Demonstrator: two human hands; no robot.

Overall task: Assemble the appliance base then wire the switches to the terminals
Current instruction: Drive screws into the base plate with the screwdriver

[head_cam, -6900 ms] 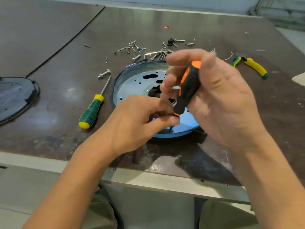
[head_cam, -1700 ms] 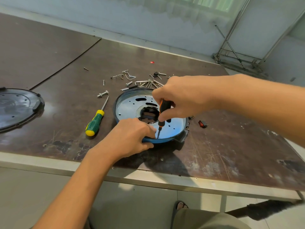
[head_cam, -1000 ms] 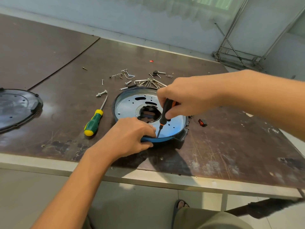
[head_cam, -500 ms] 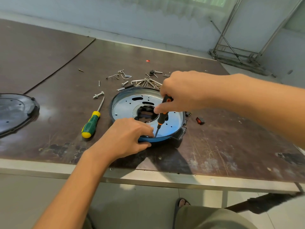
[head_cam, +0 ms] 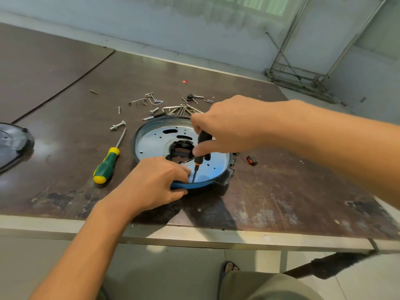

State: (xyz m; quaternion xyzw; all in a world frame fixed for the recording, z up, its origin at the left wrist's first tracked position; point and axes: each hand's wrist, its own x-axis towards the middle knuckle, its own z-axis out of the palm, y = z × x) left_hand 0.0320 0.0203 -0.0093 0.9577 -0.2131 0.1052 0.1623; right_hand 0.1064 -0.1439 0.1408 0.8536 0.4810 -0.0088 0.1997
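R hand (head_cam: 227,124) grips screwdriver (head_cam: 203,137) upright on appliance base (head_cam: 151,137) (tip by near rim); L hand (head_cam: 151,182) clamps that rim.

Screwdriver (head_cam: 197,163) tip down (onto base (head_cam: 149,144))

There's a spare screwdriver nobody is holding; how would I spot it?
Find the round metal appliance base near the front edge of the brown table. Just left of it a green screwdriver lies flat, its shaft pointing away toward a bolt. Its green handle with yellow end sets it apart from the black-and-orange screwdriver gripped in the right hand.
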